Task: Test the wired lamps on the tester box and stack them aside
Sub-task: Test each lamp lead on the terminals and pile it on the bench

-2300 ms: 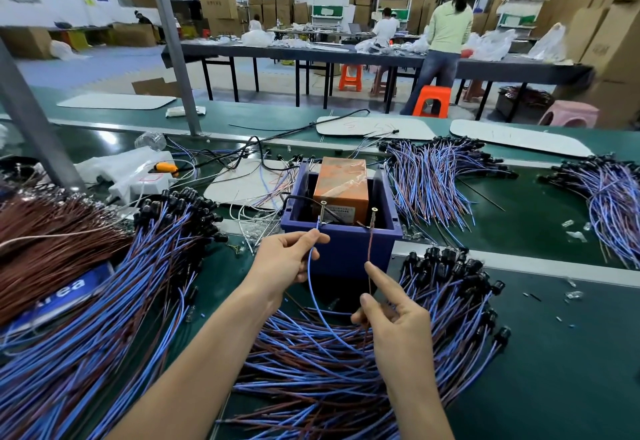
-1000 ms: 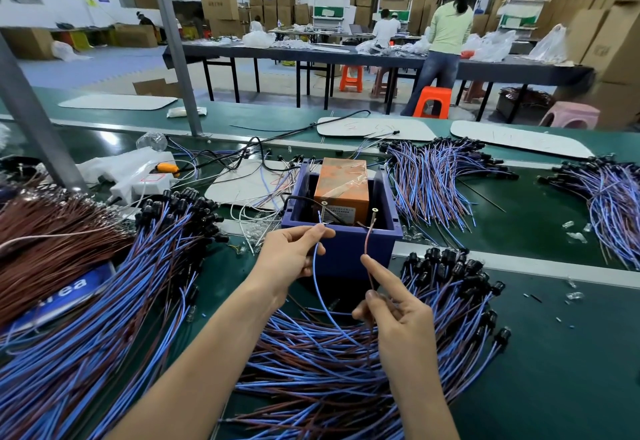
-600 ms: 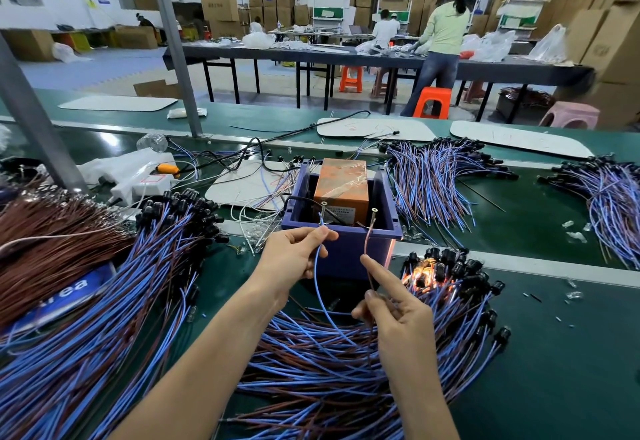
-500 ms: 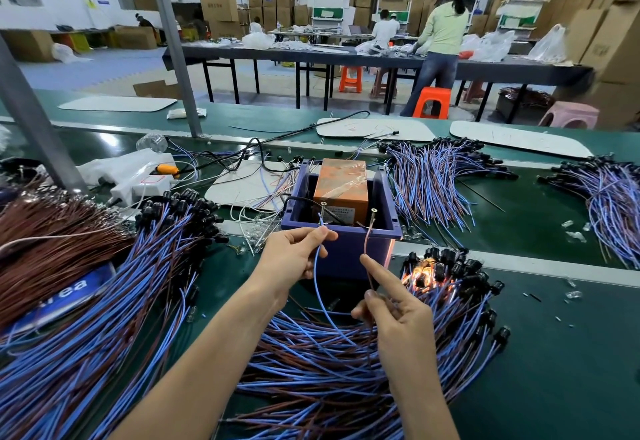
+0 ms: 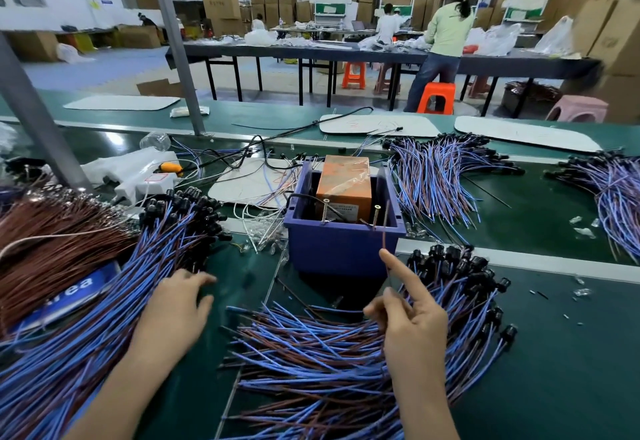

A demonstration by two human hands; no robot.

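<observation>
Right hand [image 5: 412, 315], lower right of centre: thumb and middle finger pinch a brown lead [image 5: 385, 242], index finger straight out. The lead runs up to just beside the right screw contact [image 5: 375, 213] on the tester box [image 5: 343, 249], mid-frame. Touching it or not: can't tell.

Left hand [image 5: 173, 304], lower left, is blurred, fingers loosely out at the edge of the left pile [image 5: 86, 318] of blue-wired lamps. Gripping a wire or free: can't tell. Left screw contact [image 5: 325, 209] has nothing on it.

The pinched lead comes out of the centre pile [image 5: 329, 353], bottom middle, with its sockets [image 5: 457, 266] fanned right of the box.

Progress, my read:
- The left pile looks like the done stack.
- A further bundle [image 5: 436, 176] sits upper right of the box, status unknown.
- The centre pile is big, so plenty remains.
- This lamp has only one lead near a contact, so it's likely between test and set-aside.
</observation>
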